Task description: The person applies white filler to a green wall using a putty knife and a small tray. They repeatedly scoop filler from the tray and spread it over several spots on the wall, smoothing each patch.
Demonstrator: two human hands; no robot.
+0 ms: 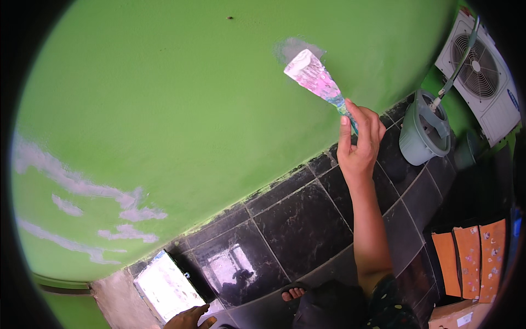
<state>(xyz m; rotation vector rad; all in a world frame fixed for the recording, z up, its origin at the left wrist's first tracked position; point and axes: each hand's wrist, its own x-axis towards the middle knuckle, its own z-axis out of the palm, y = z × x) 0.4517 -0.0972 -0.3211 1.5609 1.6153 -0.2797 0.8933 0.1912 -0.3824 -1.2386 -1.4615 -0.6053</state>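
My right hand (361, 143) is raised in front of the green wall (181, 104), its thumb and fingers closed round the handle of a putty knife (318, 79). The blade points up and left, smeared with pink and with white paste at its tip. Behind that tip, a grey filler patch (285, 50) marks the wall; whether the blade touches it I cannot tell. Low at the bottom edge, my left hand (189, 319) shows only in part, fingers apart and holding nothing visible. It is beside a bright white, flat-topped object (167, 285) with a dark side.
Pale filler streaks (82, 181) cross the wall at left. Black tiles (296, 230) cover the floor, where my foot (294, 293) shows. At right stand a grey-green bucket (413, 140) and a white fan unit (476, 66). Orange patterned panels (468, 263) and a cardboard box (457, 315) are lower right.
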